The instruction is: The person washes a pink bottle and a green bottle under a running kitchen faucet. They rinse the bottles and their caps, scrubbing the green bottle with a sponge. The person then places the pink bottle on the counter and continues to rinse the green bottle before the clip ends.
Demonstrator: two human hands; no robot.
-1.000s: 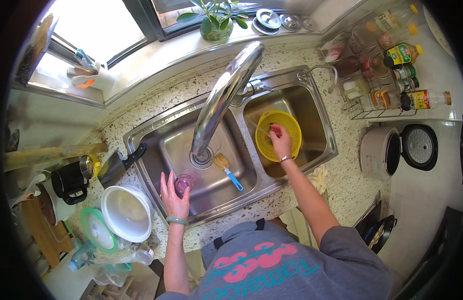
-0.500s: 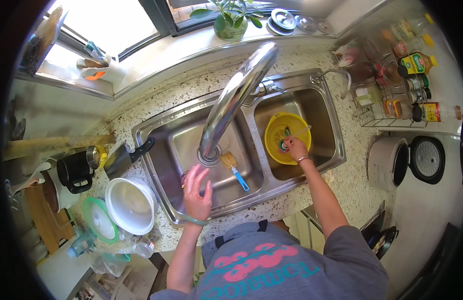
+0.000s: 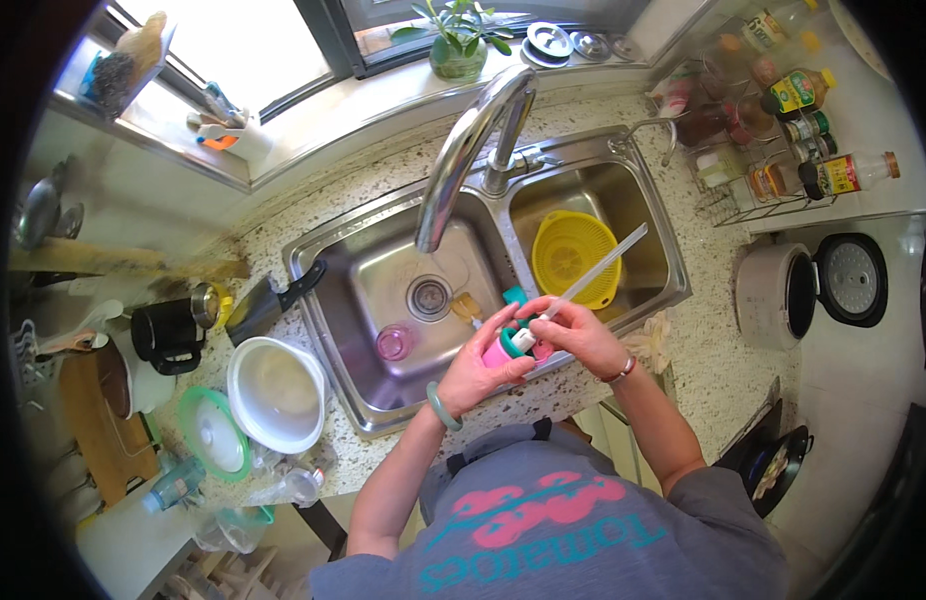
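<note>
In front of me, over the divider and front rim of the sink, my two hands come together. My left hand [image 3: 477, 362] is closed around a pink and green bottle lid [image 3: 497, 353] with a white spout-like piece. Pinched in my right hand [image 3: 587, 340] is a long translucent straw [image 3: 608, 265], slanting up to the right; its lower end meets the lid area, but fingers hide the joint. A teal part [image 3: 515, 296] shows just beyond my left fingers. The yellow colander [image 3: 573, 255] rests in the right basin. A pink see-through cup [image 3: 393, 342] stands in the left basin.
The faucet [image 3: 473, 150] arches over the left basin [image 3: 368, 285], where a yellowish brush head [image 3: 466, 305] lies. Left on the counter are a knife [image 3: 273, 300], a white bowl [image 3: 276, 395] and a green-rimmed lid [image 3: 215, 432]. A rice cooker [image 3: 776, 298] stands open at right.
My right hand has come out of the colander with the straw. My left hand has moved right and now grips the lid. The pink cup now shows in the left basin.
</note>
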